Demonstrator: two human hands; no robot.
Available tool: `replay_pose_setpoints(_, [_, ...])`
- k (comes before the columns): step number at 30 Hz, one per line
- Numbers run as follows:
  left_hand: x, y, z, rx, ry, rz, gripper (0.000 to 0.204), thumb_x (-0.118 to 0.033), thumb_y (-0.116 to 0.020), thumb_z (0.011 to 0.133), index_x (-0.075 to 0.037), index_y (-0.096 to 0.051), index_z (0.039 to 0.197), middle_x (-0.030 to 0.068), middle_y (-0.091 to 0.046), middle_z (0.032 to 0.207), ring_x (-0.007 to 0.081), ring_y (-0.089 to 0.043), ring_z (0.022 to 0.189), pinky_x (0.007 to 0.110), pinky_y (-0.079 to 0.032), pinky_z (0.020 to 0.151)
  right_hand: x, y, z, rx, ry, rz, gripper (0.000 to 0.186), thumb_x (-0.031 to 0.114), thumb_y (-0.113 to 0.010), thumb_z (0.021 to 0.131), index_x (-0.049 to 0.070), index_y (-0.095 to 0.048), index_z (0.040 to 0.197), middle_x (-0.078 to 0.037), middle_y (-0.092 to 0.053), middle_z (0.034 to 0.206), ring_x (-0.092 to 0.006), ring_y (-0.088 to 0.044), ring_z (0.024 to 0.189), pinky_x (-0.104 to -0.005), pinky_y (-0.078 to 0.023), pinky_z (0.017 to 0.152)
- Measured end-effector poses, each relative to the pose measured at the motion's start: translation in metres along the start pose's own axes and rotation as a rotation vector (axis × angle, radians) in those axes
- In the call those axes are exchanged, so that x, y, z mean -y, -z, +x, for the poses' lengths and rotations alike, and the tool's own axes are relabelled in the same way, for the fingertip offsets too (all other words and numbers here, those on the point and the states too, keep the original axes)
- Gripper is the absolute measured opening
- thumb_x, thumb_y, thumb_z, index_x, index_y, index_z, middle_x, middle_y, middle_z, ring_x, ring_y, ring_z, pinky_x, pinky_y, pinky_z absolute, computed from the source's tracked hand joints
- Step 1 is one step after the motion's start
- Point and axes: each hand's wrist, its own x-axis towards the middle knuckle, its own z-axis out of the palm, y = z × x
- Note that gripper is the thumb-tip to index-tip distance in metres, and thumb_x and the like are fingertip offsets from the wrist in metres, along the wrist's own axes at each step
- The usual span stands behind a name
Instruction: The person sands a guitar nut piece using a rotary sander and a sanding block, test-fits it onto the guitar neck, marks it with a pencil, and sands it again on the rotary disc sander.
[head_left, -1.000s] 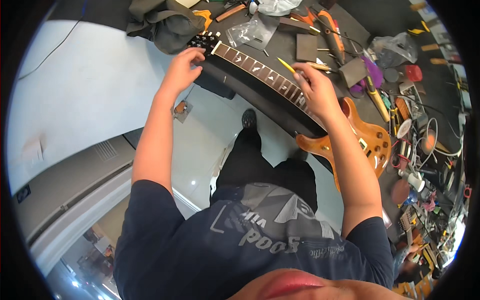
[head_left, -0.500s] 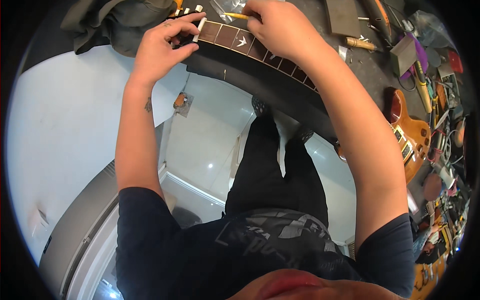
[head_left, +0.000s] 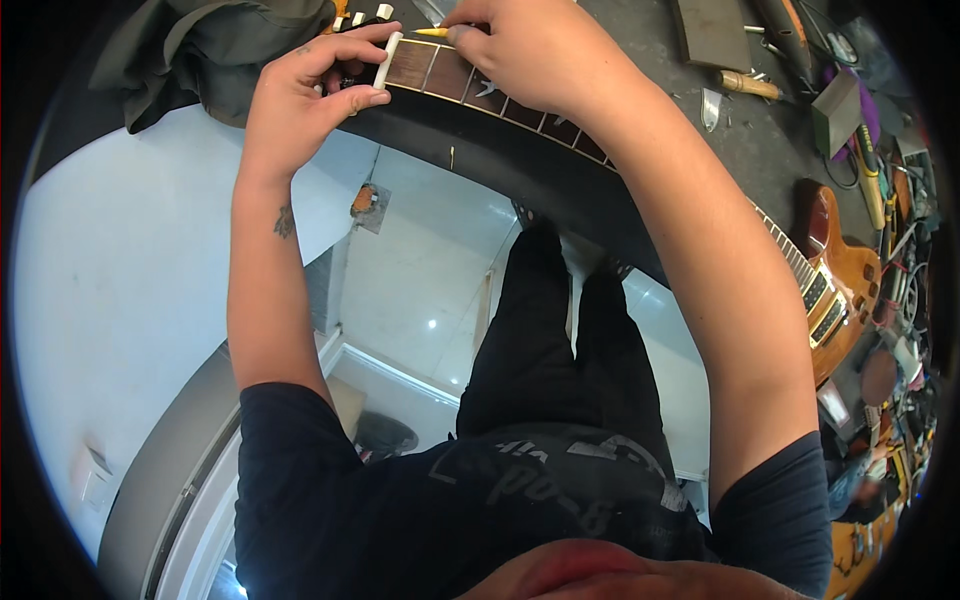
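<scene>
At the far edge of the bench, a guitar neck lies with its dark brown fretboard (head_left: 410,66) facing up, with pale bird-shaped inlays. My left hand (head_left: 280,110) pinches a white guitar nut (head_left: 387,62) between thumb and fingertips, upright across the fretboard's left end. Close to the nut's right side is the tip of a yellow pencil (head_left: 431,32), gripped in my right hand (head_left: 545,50). This hand hovers over or rests on the first frets; contact cannot be told. White tuner buttons (head_left: 384,12) show beyond my left fingers, which partly cover the headstock.
A dark cloth (head_left: 165,55) is bunched at the left. On the right of the bench are a flat grey block (head_left: 711,32), a wooden-handled tool (head_left: 750,85) and a small metal blade (head_left: 711,110). An amber electric guitar (head_left: 850,280) lies beside many jumbled tools and cables.
My right hand has moved left with the pencil, bringing its tip near the nut. My left thumb now presses on the nut's near end. The whole view has shifted slightly.
</scene>
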Motion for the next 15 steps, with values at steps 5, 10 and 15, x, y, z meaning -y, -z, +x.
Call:
replay_pose_setpoints(5, [0.010,0.003,-0.005,0.029,-0.013,0.009,0.033,0.002,-0.089,0.086,-0.003,-0.081,0.118,0.0138,-0.078,0.143,0.0065,-0.062,0.093,0.023,-0.046,0.074,0.003,-0.004,-0.001,0.011,-0.047,0.023,0.033,0.024,-0.061,0.103,0.000,-0.084,0.106,-0.031,-0.078,0.100,-0.0489,-0.077,0.098,-0.0549,-0.061,0.095])
replay_pose_setpoints(10, [0.015,0.002,-0.007,0.036,-0.050,-0.036,0.035,0.007,-0.086,0.088,-0.002,-0.081,0.122,0.0213,-0.075,0.145,0.0097,-0.067,0.102,0.024,-0.049,0.078,0.005,-0.003,0.000,-0.006,-0.031,-0.029,0.035,0.025,-0.060,0.102,0.000,-0.083,0.099,-0.031,-0.078,0.097,-0.0493,-0.077,0.096,-0.0560,-0.061,0.095])
replay_pose_setpoints(15, [0.016,0.002,-0.007,0.039,-0.049,-0.104,0.035,0.005,-0.088,0.088,-0.003,-0.082,0.121,0.0210,-0.075,0.146,0.0102,-0.068,0.104,0.024,-0.048,0.079,0.007,-0.003,0.003,0.018,-0.023,-0.046,0.036,0.025,-0.059,0.101,-0.002,-0.083,0.095,-0.031,-0.077,0.096,-0.0491,-0.077,0.096,-0.0566,-0.061,0.094])
